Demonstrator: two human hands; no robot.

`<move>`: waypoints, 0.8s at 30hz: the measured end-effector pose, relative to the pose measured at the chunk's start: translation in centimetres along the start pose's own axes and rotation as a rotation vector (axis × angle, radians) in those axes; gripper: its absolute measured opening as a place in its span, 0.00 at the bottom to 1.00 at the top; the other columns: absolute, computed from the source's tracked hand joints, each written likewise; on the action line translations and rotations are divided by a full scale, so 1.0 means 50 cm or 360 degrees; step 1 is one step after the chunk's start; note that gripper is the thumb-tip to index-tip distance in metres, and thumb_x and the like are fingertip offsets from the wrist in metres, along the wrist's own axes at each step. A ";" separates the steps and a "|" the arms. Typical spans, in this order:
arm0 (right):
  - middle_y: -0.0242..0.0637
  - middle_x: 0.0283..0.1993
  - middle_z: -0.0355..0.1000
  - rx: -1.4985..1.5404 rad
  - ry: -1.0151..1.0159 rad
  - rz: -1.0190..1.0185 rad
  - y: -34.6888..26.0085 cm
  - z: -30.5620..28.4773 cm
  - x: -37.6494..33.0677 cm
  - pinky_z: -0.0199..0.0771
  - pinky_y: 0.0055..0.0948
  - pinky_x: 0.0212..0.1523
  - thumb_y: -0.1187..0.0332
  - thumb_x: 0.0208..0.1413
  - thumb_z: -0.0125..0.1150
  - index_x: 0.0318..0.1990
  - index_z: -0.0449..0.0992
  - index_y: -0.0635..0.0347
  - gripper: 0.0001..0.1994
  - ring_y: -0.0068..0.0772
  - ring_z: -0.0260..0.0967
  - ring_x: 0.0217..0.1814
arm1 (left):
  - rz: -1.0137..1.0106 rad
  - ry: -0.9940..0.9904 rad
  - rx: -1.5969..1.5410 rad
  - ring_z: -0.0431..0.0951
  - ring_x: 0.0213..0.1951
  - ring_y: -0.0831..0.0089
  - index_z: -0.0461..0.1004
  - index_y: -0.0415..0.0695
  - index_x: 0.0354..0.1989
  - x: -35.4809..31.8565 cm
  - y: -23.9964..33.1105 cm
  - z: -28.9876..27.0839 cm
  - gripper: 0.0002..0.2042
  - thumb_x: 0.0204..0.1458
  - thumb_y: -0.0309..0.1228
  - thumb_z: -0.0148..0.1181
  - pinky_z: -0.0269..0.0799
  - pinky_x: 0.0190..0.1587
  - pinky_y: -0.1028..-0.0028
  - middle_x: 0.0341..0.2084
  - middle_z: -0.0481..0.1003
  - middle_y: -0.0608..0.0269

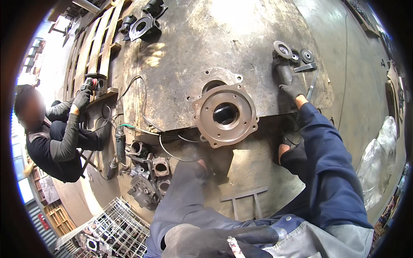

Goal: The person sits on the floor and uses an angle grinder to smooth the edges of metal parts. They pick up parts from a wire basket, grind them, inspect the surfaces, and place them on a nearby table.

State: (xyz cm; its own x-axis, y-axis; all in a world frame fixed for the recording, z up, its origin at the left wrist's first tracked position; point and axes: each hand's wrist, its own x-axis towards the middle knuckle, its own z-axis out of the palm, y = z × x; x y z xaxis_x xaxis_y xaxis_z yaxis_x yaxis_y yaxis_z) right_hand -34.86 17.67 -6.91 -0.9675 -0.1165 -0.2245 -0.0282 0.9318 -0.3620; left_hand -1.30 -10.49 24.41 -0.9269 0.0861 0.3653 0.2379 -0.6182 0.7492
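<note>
My right hand [293, 89], in a dark grey glove, is closed around the body of an angle grinder [283, 71] at the table's right side. The grinder's disc [278, 46] points away from me. Beside it lie a loose round disc [306, 54] and a flat metal wrench [314, 81]. In front of me, a large round metal flange [246, 111] with a central bore overhangs the near table edge and partly covers a second flange [221, 73]. Low in view, close to my body, a dark shape seems to be my gloved left hand [254, 236]; its fingers are unclear.
At left a crouching co-worker [60, 142] holds another grinder [95, 82] by a wooden pallet [92, 47]. Black castings [141, 28] stand at the table's far left. Metal castings [146, 189], cables and a wire basket [116, 228] occupy the floor at left.
</note>
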 end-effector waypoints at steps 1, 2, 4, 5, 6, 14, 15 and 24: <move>0.58 0.59 0.75 0.0111 0.0026 -0.0075 0.003 -0.012 -0.003 0.76 0.45 0.58 0.54 0.49 0.77 0.63 0.70 0.65 0.37 0.52 0.76 0.61 | -0.0002 0.0009 0.0031 0.78 0.45 0.68 0.79 0.33 0.55 -0.002 0.001 0.001 0.18 0.66 0.36 0.60 0.72 0.52 0.66 0.42 0.81 0.56; 0.57 0.57 0.76 0.0315 -0.0109 -0.0026 0.003 -0.027 -0.008 0.76 0.42 0.56 0.54 0.49 0.78 0.61 0.72 0.66 0.36 0.48 0.77 0.59 | -0.0007 0.0026 0.0061 0.78 0.46 0.69 0.79 0.33 0.55 -0.006 0.005 0.003 0.17 0.66 0.35 0.60 0.72 0.52 0.67 0.42 0.81 0.56; 0.50 0.52 0.79 0.0601 -0.0367 0.0216 -0.013 -0.063 -0.026 0.77 0.37 0.51 0.53 0.48 0.78 0.59 0.76 0.66 0.35 0.40 0.79 0.54 | -0.0044 0.0047 0.0117 0.78 0.46 0.71 0.78 0.33 0.56 -0.017 0.017 0.011 0.17 0.67 0.33 0.60 0.72 0.52 0.70 0.43 0.81 0.58; 0.41 0.46 0.79 0.0601 -0.0329 -0.0026 -0.009 -0.103 -0.055 0.77 0.33 0.43 0.52 0.53 0.77 0.56 0.78 0.65 0.30 0.33 0.78 0.45 | -0.0103 0.0005 0.0103 0.78 0.46 0.72 0.78 0.33 0.57 -0.023 0.024 0.011 0.16 0.67 0.32 0.60 0.73 0.52 0.71 0.43 0.81 0.58; 0.38 0.42 0.79 0.0668 -0.0395 -0.0082 -0.018 -0.145 -0.076 0.76 0.34 0.40 0.52 0.57 0.74 0.54 0.78 0.63 0.26 0.32 0.77 0.41 | -0.0091 0.0152 0.0301 0.78 0.46 0.73 0.78 0.33 0.57 -0.031 0.036 0.017 0.16 0.67 0.31 0.60 0.73 0.52 0.72 0.44 0.80 0.59; 0.37 0.37 0.74 0.2171 -0.0771 -0.0069 -0.157 -0.466 -0.378 0.83 0.36 0.38 0.46 0.68 0.60 0.63 0.67 0.63 0.30 0.35 0.77 0.37 | -0.1050 0.0779 0.0527 0.67 0.26 0.92 0.82 0.39 0.52 -0.052 -0.032 0.057 0.14 0.67 0.36 0.64 0.62 0.27 0.85 0.29 0.76 0.76; 0.38 0.38 0.74 0.2335 -0.0798 -0.0327 -0.163 -0.481 -0.421 0.83 0.36 0.40 0.47 0.68 0.60 0.64 0.67 0.64 0.30 0.36 0.78 0.38 | -0.0939 0.0800 0.0529 0.67 0.26 0.92 0.82 0.40 0.51 -0.056 -0.039 0.050 0.13 0.67 0.37 0.64 0.62 0.26 0.85 0.28 0.76 0.77; 0.44 0.47 0.77 0.2778 -0.0820 -0.0379 -0.163 -0.408 -0.517 0.84 0.35 0.46 0.60 0.70 0.58 0.67 0.66 0.67 0.25 0.39 0.79 0.45 | -0.0465 0.1269 0.0860 0.69 0.27 0.89 0.83 0.40 0.53 -0.040 -0.057 0.040 0.12 0.63 0.30 0.68 0.63 0.26 0.84 0.32 0.78 0.74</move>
State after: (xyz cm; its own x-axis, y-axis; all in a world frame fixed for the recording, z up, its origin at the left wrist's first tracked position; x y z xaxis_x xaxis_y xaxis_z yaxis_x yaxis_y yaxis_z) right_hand -14.76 20.12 20.30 -0.8086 -0.5727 -0.1346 0.4517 -0.4578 -0.7658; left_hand 0.45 -7.33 22.65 -0.8465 -0.4929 -0.2010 -0.1133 -0.2021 0.9728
